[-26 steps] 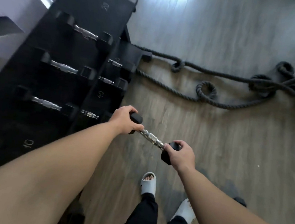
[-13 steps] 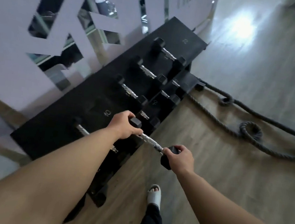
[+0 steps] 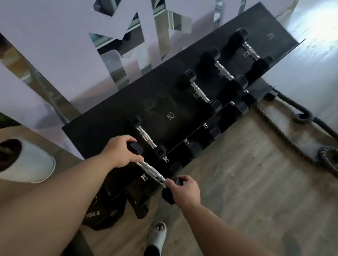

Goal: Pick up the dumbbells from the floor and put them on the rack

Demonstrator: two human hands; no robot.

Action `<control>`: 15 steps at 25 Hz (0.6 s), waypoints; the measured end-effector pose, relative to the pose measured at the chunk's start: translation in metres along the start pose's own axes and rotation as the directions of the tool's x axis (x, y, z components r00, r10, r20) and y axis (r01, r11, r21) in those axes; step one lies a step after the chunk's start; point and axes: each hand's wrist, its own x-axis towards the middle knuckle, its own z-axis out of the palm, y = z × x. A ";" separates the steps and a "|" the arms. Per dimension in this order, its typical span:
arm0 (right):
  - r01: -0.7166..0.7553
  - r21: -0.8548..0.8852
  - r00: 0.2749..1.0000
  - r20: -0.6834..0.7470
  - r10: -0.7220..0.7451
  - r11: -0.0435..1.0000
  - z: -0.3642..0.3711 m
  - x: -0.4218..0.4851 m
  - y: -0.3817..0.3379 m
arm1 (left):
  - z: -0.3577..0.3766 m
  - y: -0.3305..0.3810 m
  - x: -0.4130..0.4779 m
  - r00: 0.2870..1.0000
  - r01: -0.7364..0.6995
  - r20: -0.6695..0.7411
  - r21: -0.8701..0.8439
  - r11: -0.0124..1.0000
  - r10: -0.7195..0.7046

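Note:
I hold one black hex dumbbell (image 3: 152,172) with a chrome handle by its two ends. My left hand (image 3: 120,152) grips the far head, my right hand (image 3: 186,190) grips the near head. The dumbbell hangs over the near end of the black rack (image 3: 123,109), just in front of another dumbbell (image 3: 146,136) resting there. Several more dumbbells (image 3: 200,91) lie in a row further up the rack's top shelf, and the ends of others show on the lower shelf. A white "10" (image 3: 170,115) marks a bare spot on the shelf.
A white plant pot (image 3: 21,163) stands on the floor left of the rack. A black 10KG weight plate (image 3: 100,215) leans at the rack's near foot. Thick black rope (image 3: 310,145) snakes over the wooden floor to the right. My sandalled foot (image 3: 158,234) is below.
The view has swung left and nearer the rack. Both hands have carried the dumbbell from beside the rack to over its near end, by the resting dumbbell.

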 end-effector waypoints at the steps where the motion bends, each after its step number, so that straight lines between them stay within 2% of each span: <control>1: -0.018 0.020 1.000 0.015 0.018 1.000 0.022 0.002 -0.006 | -0.012 -0.017 0.012 1.000 0.008 0.009 0.009 1.000 -0.008; 4: -0.095 0.090 0.994 0.064 0.089 0.991 0.093 0.016 -0.019 | -0.041 -0.063 0.049 1.000 0.024 0.011 0.046 0.999 -0.025; 7: -0.170 0.153 0.985 0.041 0.165 0.973 0.149 0.033 -0.026 | -0.058 -0.096 0.084 0.999 0.042 0.006 0.074 0.996 -0.042; 15: -0.290 0.255 0.946 -0.073 0.317 0.922 0.223 0.072 -0.036 | -0.062 -0.140 0.150 0.999 0.037 0.028 0.088 0.995 -0.039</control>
